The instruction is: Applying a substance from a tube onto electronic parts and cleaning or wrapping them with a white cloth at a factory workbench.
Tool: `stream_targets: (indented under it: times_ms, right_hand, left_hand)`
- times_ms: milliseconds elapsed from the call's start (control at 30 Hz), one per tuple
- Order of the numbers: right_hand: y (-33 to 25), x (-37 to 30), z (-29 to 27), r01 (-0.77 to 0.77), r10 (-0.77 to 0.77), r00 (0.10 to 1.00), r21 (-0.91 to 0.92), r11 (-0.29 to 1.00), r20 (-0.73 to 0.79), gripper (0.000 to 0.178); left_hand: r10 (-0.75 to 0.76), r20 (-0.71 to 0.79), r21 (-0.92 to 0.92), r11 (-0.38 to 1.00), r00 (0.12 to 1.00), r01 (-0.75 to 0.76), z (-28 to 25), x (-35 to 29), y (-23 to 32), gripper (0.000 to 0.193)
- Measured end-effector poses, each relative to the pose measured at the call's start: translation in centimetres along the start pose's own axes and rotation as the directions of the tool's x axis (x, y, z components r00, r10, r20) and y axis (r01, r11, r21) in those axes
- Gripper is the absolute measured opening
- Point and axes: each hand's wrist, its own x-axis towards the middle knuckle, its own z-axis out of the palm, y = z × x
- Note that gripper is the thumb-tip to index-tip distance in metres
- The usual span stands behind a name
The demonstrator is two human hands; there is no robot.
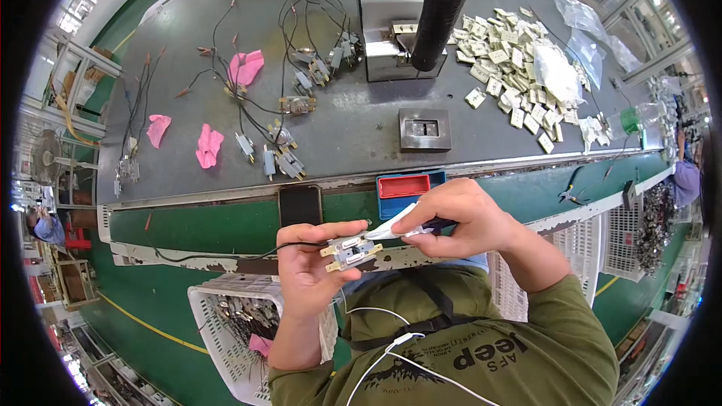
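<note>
My left hand (307,271) pinches a small electrical switch part (352,252) with a pale body and brass terminals. A black wire runs from it to the left. My right hand (466,218) is closed on a white tapering piece (392,227) that looks like folded cloth or paper, its narrow end touching or close to the switch part's upper right edge. Something dark shows between the right fingers, too covered to name. Just beyond my hands, a phone (300,205) with a dark screen and a blue tray with a red inner box (403,186) lie on the green ledge.
On the grey table are wired switch parts (298,104), pink scraps (210,145), a metal block fixture (424,130), a bench press (391,7) and a heap of cream plastic pieces (519,68). Pliers (573,188) lie right; a white basket (226,353) stands lower left.
</note>
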Motion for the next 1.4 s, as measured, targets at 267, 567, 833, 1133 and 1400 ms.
stream_targets:
  times_ms: [267, 567, 833, 1133, 1400]
  right_hand:
    - [0.3, -0.3, 0.7, 0.064, -0.064, 0.998, -0.010, 0.998, -0.027, 0.019]
    - [-0.2, -0.2, 1.0, 0.199, -0.199, 0.978, -0.009, 0.980, -0.056, 0.019]
    - [-0.4, -0.3, 0.9, 0.154, -0.153, 0.986, 0.006, 0.988, -0.061, 0.018]
    - [-0.8, -0.2, 0.6, 0.107, -0.107, 0.994, 0.004, 0.994, -0.031, 0.017]
    - [-1.1, -0.1, 0.3, 0.073, -0.073, 0.997, -0.013, 0.997, -0.018, 0.016]
  left_hand:
    - [-0.017, 0.027, 0.010, 1.000, 1.000, 0.016, -0.1, -0.1, -0.3, 0.051]
    - [-0.101, -0.049, 0.027, 0.994, 0.994, 0.103, 0.7, 0.0, 0.1, 0.055]
    - [-0.016, 0.108, -0.058, 0.998, 0.994, 0.022, -0.4, 0.1, -0.5, 0.046]
    - [-0.012, 0.102, -0.063, 0.998, 0.995, 0.019, -0.5, 0.2, -0.5, 0.046]
    - [-0.071, -0.044, 0.018, 0.997, 0.996, 0.072, 0.6, 0.3, 0.0, 0.056]
